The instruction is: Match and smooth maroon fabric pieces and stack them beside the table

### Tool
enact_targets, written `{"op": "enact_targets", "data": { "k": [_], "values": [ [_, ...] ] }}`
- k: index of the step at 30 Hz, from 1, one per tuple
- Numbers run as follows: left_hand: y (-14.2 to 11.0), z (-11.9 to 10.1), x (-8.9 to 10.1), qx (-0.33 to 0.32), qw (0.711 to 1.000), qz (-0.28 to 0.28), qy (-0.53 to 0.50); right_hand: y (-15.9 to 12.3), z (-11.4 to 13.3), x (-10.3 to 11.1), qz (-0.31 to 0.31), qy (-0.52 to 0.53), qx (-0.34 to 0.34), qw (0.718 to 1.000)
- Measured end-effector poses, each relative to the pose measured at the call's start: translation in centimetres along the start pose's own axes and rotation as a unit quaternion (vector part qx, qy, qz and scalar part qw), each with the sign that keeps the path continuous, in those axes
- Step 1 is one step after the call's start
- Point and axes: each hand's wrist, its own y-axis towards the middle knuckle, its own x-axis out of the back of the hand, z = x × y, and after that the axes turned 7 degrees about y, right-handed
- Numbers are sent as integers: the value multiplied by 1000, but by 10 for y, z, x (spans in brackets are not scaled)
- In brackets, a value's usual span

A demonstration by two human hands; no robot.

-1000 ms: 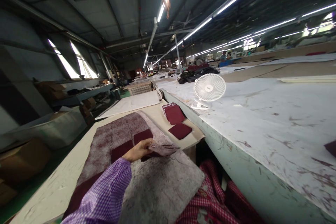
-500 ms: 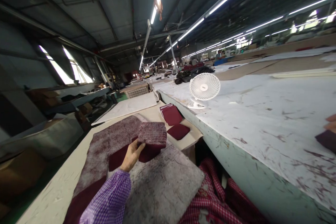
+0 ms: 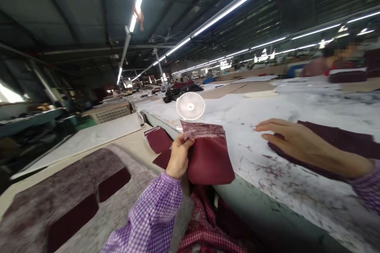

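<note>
My left hand [image 3: 179, 156] grips a stack of maroon fabric pieces [image 3: 210, 160] by its left edge, thumb on top. The stack hangs tilted over the edge of the white-topped table, its layered edges facing away from me. To the right, my right hand [image 3: 297, 142] is stretched out with fingers apart, above dark maroon pieces [image 3: 341, 136] lying on the white table. Whether it touches them I cannot tell. Two dark maroon pieces [image 3: 115, 184] lie on a mottled grey-maroon sheet [image 3: 74, 170] on the lower left table.
A small white fan [image 3: 190, 106] stands on the white table [image 3: 237, 116]. Another maroon stack [image 3: 158, 139] sits on the cream side table, beside a white board [image 3: 89, 134]. Across the table at right is a person [image 3: 320, 63] near more maroon material. A dark heap [image 3: 181, 91] lies farther back.
My view has turned right. My left hand has carried the maroon stack from over the mottled sheet to the white table's edge. My right hand has come fully into view.
</note>
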Motion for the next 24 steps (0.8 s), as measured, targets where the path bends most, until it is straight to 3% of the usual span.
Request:
{"op": "enact_targets", "data": {
  "k": [3, 7, 10, 14, 17, 19, 20, 22, 24],
  "values": [
    [15, 35, -50, 108, 994, -16, -15, 2, 15, 5, 69, 23, 46, 996],
    [28, 62, -91, 165, 986, -25, 8, 2, 21, -22, 171, 55, 54, 982],
    [39, 63, -89, 185, 982, 2, 33, -5, 10, -46, 239, 33, 31, 970],
    [58, 36, -44, 210, 973, 73, 65, -14, 1, -60, 257, 25, 20, 966],
    [59, 9, -6, 154, 982, 62, 86, -15, 4, -59, 253, 15, 31, 967],
    [44, -2, 6, 46, 981, 77, 170, -15, 6, -59, 255, 11, 33, 966],
    [33, -4, 8, -14, 967, 120, 225, -15, 7, -59, 255, 11, 33, 966],
    [8, -2, 3, -117, 911, 244, 313, -15, 6, -59, 250, 14, 30, 968],
    [-14, 7, -6, -185, 865, 299, 359, -15, 5, -60, 246, 20, 23, 969]
  ]
}}
